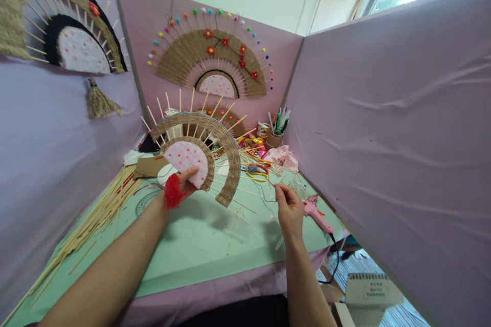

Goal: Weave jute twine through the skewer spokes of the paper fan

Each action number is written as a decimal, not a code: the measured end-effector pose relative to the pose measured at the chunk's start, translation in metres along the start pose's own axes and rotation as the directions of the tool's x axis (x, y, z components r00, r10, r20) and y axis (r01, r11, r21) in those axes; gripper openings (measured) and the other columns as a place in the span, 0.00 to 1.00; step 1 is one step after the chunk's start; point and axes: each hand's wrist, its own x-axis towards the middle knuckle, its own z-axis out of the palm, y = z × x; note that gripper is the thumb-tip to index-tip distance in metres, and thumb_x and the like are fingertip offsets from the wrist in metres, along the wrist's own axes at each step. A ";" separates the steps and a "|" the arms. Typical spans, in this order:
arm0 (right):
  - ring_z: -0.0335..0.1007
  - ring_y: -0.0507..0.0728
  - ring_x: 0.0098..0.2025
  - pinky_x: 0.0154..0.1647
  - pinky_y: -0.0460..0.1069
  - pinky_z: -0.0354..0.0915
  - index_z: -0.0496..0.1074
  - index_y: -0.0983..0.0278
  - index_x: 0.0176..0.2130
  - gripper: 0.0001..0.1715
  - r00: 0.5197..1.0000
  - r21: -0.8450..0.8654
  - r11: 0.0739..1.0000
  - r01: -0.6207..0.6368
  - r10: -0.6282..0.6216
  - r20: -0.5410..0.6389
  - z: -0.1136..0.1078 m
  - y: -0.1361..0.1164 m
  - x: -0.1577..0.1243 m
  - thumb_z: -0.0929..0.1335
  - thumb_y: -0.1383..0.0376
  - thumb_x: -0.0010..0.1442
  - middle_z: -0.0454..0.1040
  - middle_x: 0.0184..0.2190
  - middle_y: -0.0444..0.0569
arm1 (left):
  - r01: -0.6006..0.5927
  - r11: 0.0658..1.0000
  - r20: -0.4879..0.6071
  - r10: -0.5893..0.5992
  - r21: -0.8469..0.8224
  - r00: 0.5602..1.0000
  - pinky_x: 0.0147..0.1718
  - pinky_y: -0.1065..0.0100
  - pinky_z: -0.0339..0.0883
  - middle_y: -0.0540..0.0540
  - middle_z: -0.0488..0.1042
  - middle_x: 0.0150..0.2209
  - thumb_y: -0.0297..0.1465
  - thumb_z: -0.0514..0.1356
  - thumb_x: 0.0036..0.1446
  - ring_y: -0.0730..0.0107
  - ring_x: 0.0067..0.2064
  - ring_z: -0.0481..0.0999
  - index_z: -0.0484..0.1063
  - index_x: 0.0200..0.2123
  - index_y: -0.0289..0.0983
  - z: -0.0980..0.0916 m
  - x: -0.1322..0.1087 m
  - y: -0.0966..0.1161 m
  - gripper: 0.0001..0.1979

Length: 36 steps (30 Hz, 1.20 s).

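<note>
My left hand point(187, 185), with a fuzzy red band around its wrist, holds a half-round fan point(231, 158) up over the table. The thumb lies on the fan's pink dotted centre; the other fingers are hidden behind it. Thin wooden sticks spread out through a woven tan band that curves round the centre. To the right of the fan, my right hand point(288, 209) is closed in a pinch on a thin grey cord point(264, 195), which trails away to the left above the table. The fan and the right hand are apart.
A pink glue gun point(318, 217) lies right of my right hand. Yellow-handled scissors point(257, 173) and loose strips are behind. Long sticks point(95, 214) lie along the left. A tool cup point(274, 139) stands at the back. A larger fan point(184, 56) hangs on the back panel.
</note>
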 end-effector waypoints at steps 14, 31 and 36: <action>0.69 0.55 0.31 0.33 0.49 0.63 0.77 0.62 0.36 0.11 0.984 -0.022 0.997 0.071 -0.066 0.165 0.014 -0.008 -0.013 0.68 0.58 0.58 0.76 0.30 0.48 | -0.076 0.997 -0.007 0.076 -0.029 0.997 0.34 0.67 0.76 0.45 0.80 0.39 0.32 0.69 0.39 0.57 0.43 0.79 0.71 0.42 0.41 -0.004 0.009 -0.008 0.23; 0.68 0.54 0.32 0.34 0.48 0.62 0.75 0.62 0.48 0.16 0.850 -0.296 0.866 0.403 -0.235 0.472 0.016 -0.011 -0.019 0.62 0.62 0.66 0.71 0.32 0.50 | -0.024 0.999 0.017 0.024 -0.037 1.000 0.34 0.71 0.73 0.49 0.80 0.34 0.28 0.67 0.41 0.61 0.38 0.80 0.72 0.37 0.40 -0.003 0.006 -0.015 0.16; 0.68 0.53 0.31 0.33 0.47 0.61 0.75 0.63 0.49 0.18 0.850 -0.445 0.776 0.447 -0.213 0.482 0.012 -0.019 -0.019 0.61 0.61 0.67 0.72 0.31 0.49 | 0.023 0.999 0.176 -0.031 0.049 0.984 0.37 0.68 0.73 0.45 0.81 0.35 0.27 0.69 0.36 0.60 0.36 0.80 0.75 0.40 0.39 0.005 -0.004 -0.017 0.22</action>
